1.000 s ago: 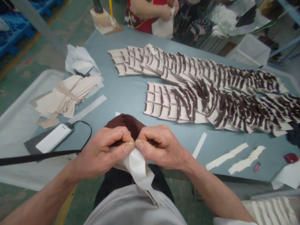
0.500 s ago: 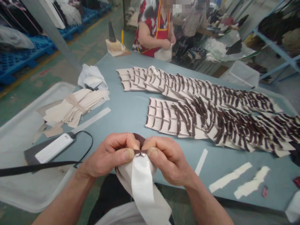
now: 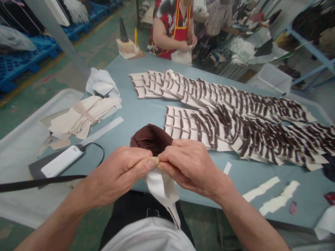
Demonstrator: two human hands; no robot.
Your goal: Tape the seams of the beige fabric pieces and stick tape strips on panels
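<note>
Both my hands pinch one piece of brown-and-cream material (image 3: pixel 150 136) over the table's near edge. My left hand (image 3: pixel 125 172) is closed on its edge from the left, thumb and fingertips pressed together. From the right my right hand (image 3: pixel 192 167) grips the same edge, its fingertips meeting the left thumb. Brown material bulges up beyond my fingers, and a white strip (image 3: pixel 159 184) hangs down below them. My fingers cover the spot between them. Right of my hands lie overlapping rows of cream pieces with dark brown edges (image 3: pixel 180 122).
On the left lie a bundle of cream strips (image 3: pixel 83 116), crumpled white paper (image 3: pixel 101 82) and a white power bank (image 3: pixel 61 162) with a black cable. Paper strips (image 3: pixel 261 188) lie at the right front. Across the table (image 3: pixel 146 111) stands a person in a red apron (image 3: pixel 180 26).
My hands have drawn together and rolled over the edge. More of the brown side now shows beyond them, and the white strip hangs shorter and folded.
</note>
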